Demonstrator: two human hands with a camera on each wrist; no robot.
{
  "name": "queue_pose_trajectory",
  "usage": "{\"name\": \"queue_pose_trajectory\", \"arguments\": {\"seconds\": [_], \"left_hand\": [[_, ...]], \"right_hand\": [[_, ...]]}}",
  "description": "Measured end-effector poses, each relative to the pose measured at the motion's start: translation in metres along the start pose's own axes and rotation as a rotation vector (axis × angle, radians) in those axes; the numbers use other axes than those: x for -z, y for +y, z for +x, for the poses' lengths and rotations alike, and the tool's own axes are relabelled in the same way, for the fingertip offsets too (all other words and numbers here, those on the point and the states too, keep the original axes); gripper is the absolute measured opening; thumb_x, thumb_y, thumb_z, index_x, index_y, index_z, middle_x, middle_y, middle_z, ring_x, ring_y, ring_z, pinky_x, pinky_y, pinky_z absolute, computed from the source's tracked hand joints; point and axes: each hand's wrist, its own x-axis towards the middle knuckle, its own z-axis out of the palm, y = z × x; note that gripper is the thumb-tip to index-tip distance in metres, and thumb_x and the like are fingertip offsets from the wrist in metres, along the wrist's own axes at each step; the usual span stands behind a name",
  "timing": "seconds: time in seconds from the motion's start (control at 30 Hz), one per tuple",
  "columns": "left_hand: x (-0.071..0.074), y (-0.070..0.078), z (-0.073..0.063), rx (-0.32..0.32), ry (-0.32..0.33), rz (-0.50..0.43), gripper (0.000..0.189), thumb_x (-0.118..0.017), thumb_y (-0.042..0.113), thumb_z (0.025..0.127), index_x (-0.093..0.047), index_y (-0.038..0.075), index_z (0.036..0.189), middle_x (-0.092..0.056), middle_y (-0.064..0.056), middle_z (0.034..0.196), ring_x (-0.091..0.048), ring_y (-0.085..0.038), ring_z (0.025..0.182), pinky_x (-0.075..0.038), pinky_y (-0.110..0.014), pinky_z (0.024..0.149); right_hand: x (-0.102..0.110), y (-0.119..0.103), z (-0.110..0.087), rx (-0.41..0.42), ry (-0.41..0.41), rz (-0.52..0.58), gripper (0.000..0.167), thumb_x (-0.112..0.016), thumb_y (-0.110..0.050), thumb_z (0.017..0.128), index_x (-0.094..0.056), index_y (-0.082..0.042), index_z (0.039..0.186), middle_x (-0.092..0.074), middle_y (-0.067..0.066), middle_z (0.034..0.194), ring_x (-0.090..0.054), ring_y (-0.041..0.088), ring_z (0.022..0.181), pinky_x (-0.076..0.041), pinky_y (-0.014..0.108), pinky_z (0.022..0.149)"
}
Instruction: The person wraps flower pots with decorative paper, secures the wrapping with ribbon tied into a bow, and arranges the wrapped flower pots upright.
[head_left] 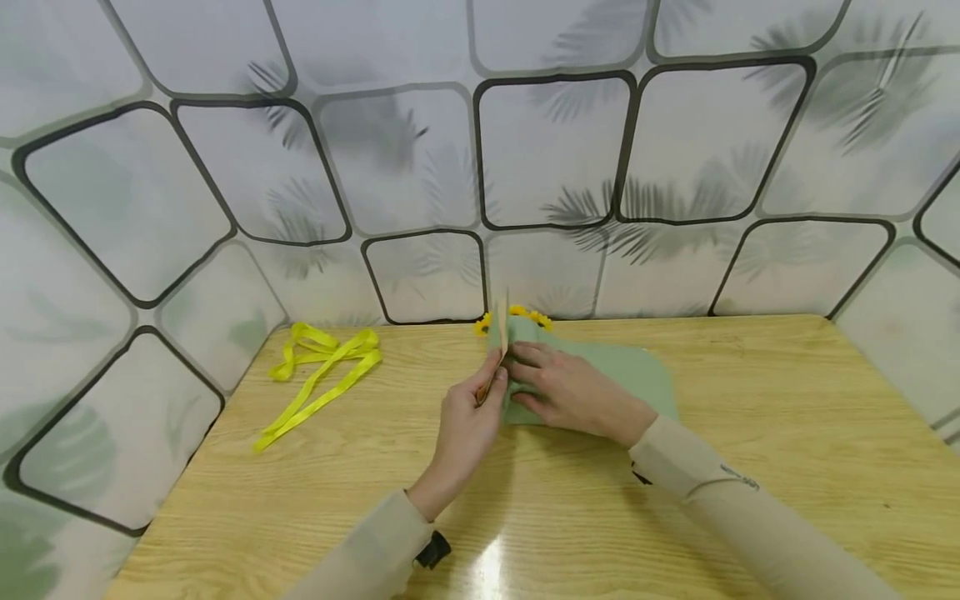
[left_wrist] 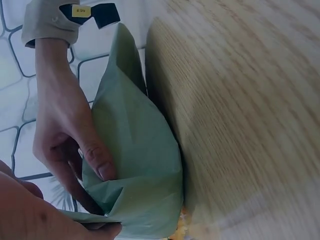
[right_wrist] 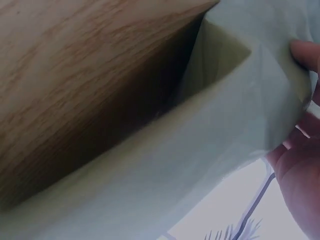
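On the counter [head_left: 337,500], I have the green sheet [head_left: 637,375] pinched at its gathered edge in my left hand [head_left: 467,421]; it stretches rightward beneath my right hand [head_left: 573,392], fingers spread.

Right through the middle swept the green sheet [right_wrist: 200,132], bent and creased, and what a fold [right_wrist: 217,57] it had near its upper end, opening into a deep pocket with a sharp corner and a yellower inside! On the sheet's right, there was a hand [right_wrist: 302,180], only partly visible: one fingertip [right_wrist: 302,52] lay against the paper-like surface, with more fingers tucked in by its lower edge. Up and left of the sheet stretched the wood-grained table [right_wrist: 70,75], a dark shadow running between the two. And below the sheet, bright white backdrop [right_wrist: 215,200], crossed by a dark line, with blurred grey fronds.
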Motion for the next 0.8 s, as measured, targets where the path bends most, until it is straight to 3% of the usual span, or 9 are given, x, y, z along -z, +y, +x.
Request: {"name": "queue_pose_trajectory", "arguments": {"seconds": [0.07,0.13,0.23,0.33,0.4,0.43,0.6,0.73,0.8], "left_hand": [[0.0,0.001,0.0,-0.004,0.002,0.012,0.044,-0.051,0.025,0.109,-0.048,0.012,0.151,-0.048,-0.006,0.155,-0.058,-0.015,0.057,-0.043,-0.019,0.049],[0.0,0.0,0.001,-0.017,0.008,0.022,0.044,-0.051,0.026,0.109,-0.049,0.012,0.15,-0.048,-0.008,0.156,-0.073,-0.022,0.1,-0.057,-0.023,0.071],[0.001,0.0,0.001,-0.03,0.016,0.032,0.043,-0.052,0.025,0.109,-0.05,0.011,0.149,-0.049,-0.009,0.155,-0.054,-0.024,0.138,-0.057,-0.028,0.085],[0.002,-0.001,0.003,-0.03,0.008,0.036,0.042,-0.052,0.025,0.109,-0.051,0.012,0.149,-0.05,-0.008,0.154,-0.069,-0.021,0.085,-0.049,-0.02,0.06],[0.002,-0.001,0.003,-0.022,-0.001,0.038,0.042,-0.052,0.025,0.109,-0.051,0.013,0.149,-0.05,-0.006,0.154,-0.046,-0.013,0.053,-0.034,-0.019,0.046],[0.002,-0.001,0.003,-0.017,-0.007,0.036,0.042,-0.052,0.025,0.109,-0.051,0.013,0.149,-0.051,-0.005,0.154,-0.032,-0.011,0.047,-0.032,-0.018,0.043],[0.002,0.0,0.004,-0.008,-0.024,0.038,0.042,-0.052,0.026,0.109,-0.052,0.015,0.149,-0.052,-0.006,0.152,-0.023,-0.005,0.039,-0.028,-0.016,0.04],[0.001,0.002,0.004,0.001,-0.05,0.029,0.041,-0.051,0.026,0.109,-0.053,0.015,0.149,-0.074,-0.019,0.107,-0.024,-0.006,0.039,-0.027,-0.017,0.039],[0.001,0.002,0.004,0.006,-0.065,0.032,0.042,-0.051,0.026,0.109,-0.053,0.014,0.149,-0.073,-0.021,0.107,-0.025,-0.007,0.04,-0.027,-0.016,0.04]], "right_hand": [[0.0,0.001,0.001,-0.042,0.007,0.069,0.05,-0.075,-0.027,0.095,-0.061,-0.001,0.136,-0.056,0.019,0.143,-0.064,0.032,0.121,-0.056,0.044,0.1],[0.001,0.003,0.001,-0.081,0.023,0.14,0.052,-0.079,-0.027,0.092,-0.06,0.0,0.132,-0.054,0.02,0.141,-0.066,0.031,0.116,-0.058,0.043,0.096],[0.001,0.005,0.0,-0.103,0.044,0.2,0.048,-0.079,-0.028,0.091,-0.062,-0.001,0.126,-0.054,0.019,0.137,-0.065,0.029,0.113,-0.058,0.042,0.096],[0.002,0.006,-0.001,-0.081,0.062,0.186,0.043,-0.076,-0.027,0.092,-0.067,0.0,0.124,-0.057,0.017,0.133,-0.061,0.029,0.116,-0.056,0.044,0.097],[0.005,0.006,-0.003,-0.069,0.073,0.154,0.042,-0.075,-0.025,0.09,-0.07,-0.001,0.124,-0.062,0.015,0.129,-0.06,0.03,0.118,-0.055,0.047,0.097],[0.006,0.006,-0.004,-0.066,0.075,0.143,0.043,-0.074,-0.024,0.089,-0.07,-0.001,0.125,-0.064,0.014,0.128,-0.06,0.03,0.119,-0.054,0.049,0.097],[0.011,0.007,-0.01,-0.147,0.048,0.231,0.048,-0.075,-0.021,0.088,-0.066,-0.001,0.131,-0.068,0.013,0.132,-0.063,0.032,0.122,-0.053,0.052,0.1],[0.012,0.009,-0.013,-0.148,0.057,0.303,0.038,-0.07,-0.014,0.09,-0.069,0.0,0.125,-0.066,0.016,0.132,-0.066,0.031,0.117,-0.056,0.048,0.095],[0.012,0.011,-0.013,-0.114,0.085,0.318,0.032,-0.066,-0.007,0.089,-0.072,0.001,0.12,-0.066,0.017,0.127,-0.067,0.03,0.107,-0.058,0.044,0.087]]}}
